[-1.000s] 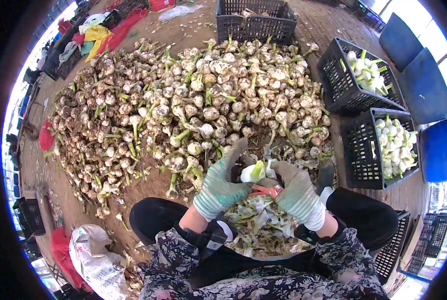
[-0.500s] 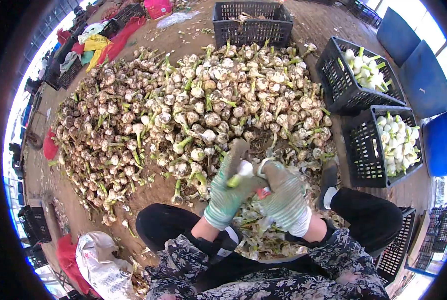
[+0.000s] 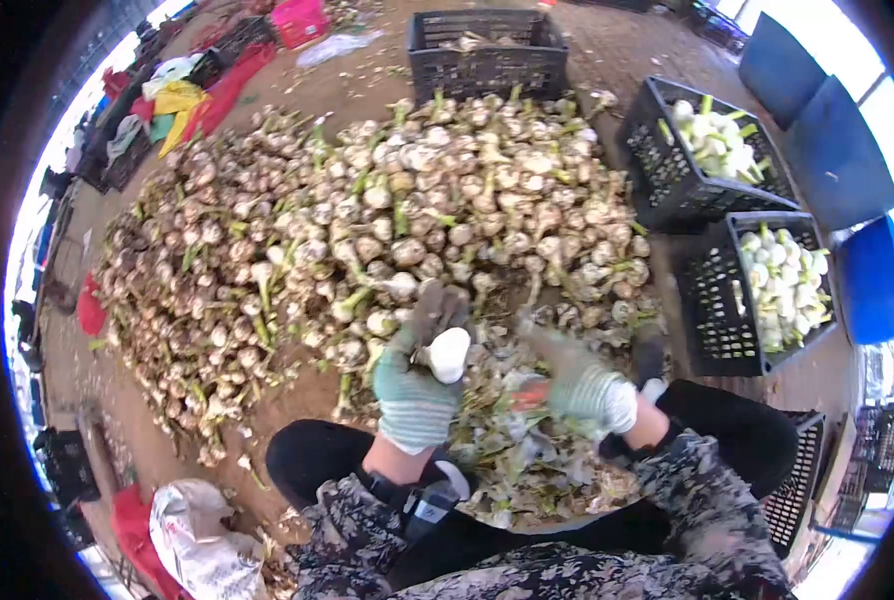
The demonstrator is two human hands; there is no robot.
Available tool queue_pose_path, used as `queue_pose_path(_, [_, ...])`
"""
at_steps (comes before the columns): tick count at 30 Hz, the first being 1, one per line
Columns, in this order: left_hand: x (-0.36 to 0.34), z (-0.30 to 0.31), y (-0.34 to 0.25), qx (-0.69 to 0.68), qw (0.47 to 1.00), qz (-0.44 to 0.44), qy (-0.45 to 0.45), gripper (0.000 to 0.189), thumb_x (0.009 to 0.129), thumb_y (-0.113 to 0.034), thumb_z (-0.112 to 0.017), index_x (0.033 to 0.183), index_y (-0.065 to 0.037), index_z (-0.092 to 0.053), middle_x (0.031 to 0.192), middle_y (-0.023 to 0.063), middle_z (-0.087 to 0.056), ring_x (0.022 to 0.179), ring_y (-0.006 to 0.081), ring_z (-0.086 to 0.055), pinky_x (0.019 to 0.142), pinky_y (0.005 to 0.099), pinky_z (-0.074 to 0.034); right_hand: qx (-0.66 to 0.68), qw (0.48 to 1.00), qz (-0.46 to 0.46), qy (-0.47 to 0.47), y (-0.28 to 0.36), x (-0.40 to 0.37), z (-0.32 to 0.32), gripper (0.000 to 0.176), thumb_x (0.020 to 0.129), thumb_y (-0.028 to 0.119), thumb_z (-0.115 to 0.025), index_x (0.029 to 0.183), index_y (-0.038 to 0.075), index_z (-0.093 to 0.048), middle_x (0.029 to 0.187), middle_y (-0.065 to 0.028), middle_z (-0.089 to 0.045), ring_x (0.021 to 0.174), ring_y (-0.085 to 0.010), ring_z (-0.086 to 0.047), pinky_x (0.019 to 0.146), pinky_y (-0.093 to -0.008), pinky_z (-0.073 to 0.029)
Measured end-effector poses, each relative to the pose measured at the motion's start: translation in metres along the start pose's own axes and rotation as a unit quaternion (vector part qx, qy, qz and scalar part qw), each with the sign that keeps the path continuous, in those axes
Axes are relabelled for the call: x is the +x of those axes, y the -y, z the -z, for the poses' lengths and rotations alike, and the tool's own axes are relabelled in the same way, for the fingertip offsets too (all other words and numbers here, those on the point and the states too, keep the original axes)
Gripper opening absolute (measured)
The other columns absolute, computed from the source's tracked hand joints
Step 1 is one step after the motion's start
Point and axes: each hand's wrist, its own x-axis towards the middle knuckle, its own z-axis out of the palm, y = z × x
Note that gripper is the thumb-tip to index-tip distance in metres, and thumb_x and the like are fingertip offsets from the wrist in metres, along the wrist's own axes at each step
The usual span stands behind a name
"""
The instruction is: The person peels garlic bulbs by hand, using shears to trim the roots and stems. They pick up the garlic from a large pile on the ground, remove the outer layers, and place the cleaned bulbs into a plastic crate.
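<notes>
My left hand (image 3: 422,375), in a striped green-and-white glove, is closed around a garlic bulb (image 3: 450,355) that looks white and clean. To the right of it my right hand (image 3: 577,375), gloved the same way, is smeared by motion. A small red tool (image 3: 529,394) sticks out from its thumb side; its kind is too blurred to make out. Beneath both hands lies a heap of stripped garlic skins and leaves (image 3: 527,450) between my legs. Just beyond them spreads a large pile of unpeeled garlic (image 3: 387,215) with soil and stems on it.
At the right stand two black crates of white garlic, a far crate (image 3: 657,190) and a nearer crate (image 3: 712,315). Another black crate (image 3: 487,70) sits behind the pile. A white sack (image 3: 192,535) lies at lower left. Blue panels (image 3: 847,160) line the right side.
My hands have moved apart. The left has shifted left and turned, showing the white bulb; the right has swung a little to the right with the red tool. The view has shifted slightly.
</notes>
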Motion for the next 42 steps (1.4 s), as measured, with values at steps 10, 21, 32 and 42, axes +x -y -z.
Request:
queue_pose_path(10, [-0.006,0.01,0.031,0.318,0.942,-0.082,-0.068,0.053,0.085,-0.02,-0.054,0.13,-0.002,-0.033,0.131,0.0084,-0.039,0.116,0.0171,-0.04,0.098,0.0261,-0.029,0.753,0.656,-0.009,-0.052,-0.076,0.04,0.021,0.043,0.074,0.021,-0.063,0.11,0.002,-0.047,0.097,-0.0121,-0.057,0.09,-0.0217,-0.056,0.078,-0.0344,-0.046])
queue_pose_path(21, [0.02,0.002,0.036,0.413,0.895,0.062,-0.158,0.05,0.082,-0.012,-0.056,0.126,0.003,-0.036,0.123,0.0117,-0.045,0.108,0.0166,-0.046,0.092,0.0271,-0.036,0.04,0.931,-0.34,-0.126,-0.175,0.181,-0.005,0.063,0.082,0.03,-0.054,0.132,0.002,-0.026,0.13,-0.0191,-0.037,0.115,-0.0289,-0.043,0.086,-0.0368,-0.042])
queue_pose_path(32, [0.023,-0.003,0.015,0.251,0.942,0.149,-0.164,0.049,0.085,-0.043,-0.048,0.119,-0.009,-0.044,0.1,0.0061,-0.053,0.062,0.0174,-0.057,0.044,0.0291,-0.046,-0.12,0.963,0.228,-0.078,-0.03,0.052,0.065,0.048,0.065,0.017,-0.07,0.111,0.013,-0.056,0.088,-0.0104,-0.059,0.08,-0.0272,-0.056,0.07,-0.0349,-0.045])
queue_pose_path(42, [-0.004,-0.001,0.024,0.475,0.858,-0.19,0.034,0.061,0.075,-0.01,-0.066,0.127,-0.004,-0.036,0.117,0.0101,-0.046,0.109,0.0187,-0.044,0.092,0.0291,-0.038,0.686,0.727,0.027,-0.038,0.007,0.015,0.01,0.063,0.072,0.027,-0.07,0.121,0.005,-0.037,0.089,-0.0016,-0.057,0.076,-0.0141,-0.059,0.058,-0.0223,-0.048])
